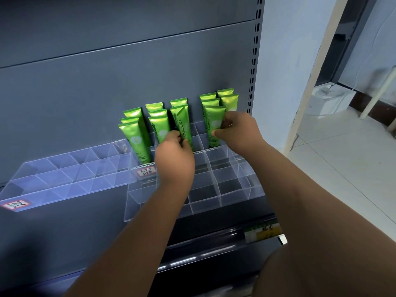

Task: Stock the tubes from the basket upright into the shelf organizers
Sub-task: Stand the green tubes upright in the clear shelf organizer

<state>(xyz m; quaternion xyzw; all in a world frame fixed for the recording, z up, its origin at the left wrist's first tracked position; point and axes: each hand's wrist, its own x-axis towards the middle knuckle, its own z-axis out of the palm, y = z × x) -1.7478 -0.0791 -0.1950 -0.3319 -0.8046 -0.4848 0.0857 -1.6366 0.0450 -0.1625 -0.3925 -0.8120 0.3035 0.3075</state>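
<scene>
Several green tubes stand upright in the back rows of a clear acrylic organizer on the dark shelf. My left hand grips a green tube in the third column, and the tube leans slightly. My right hand pinches another green tube at the front of the right column. That tube stands upright in its slot. The basket is not in view.
A second clear organizer, with no tubes in it, sits to the left on the same shelf. Red-bordered labels mark both organizers. The shelf's slotted upright stands at the right. Beyond it lie a tiled floor and a white box.
</scene>
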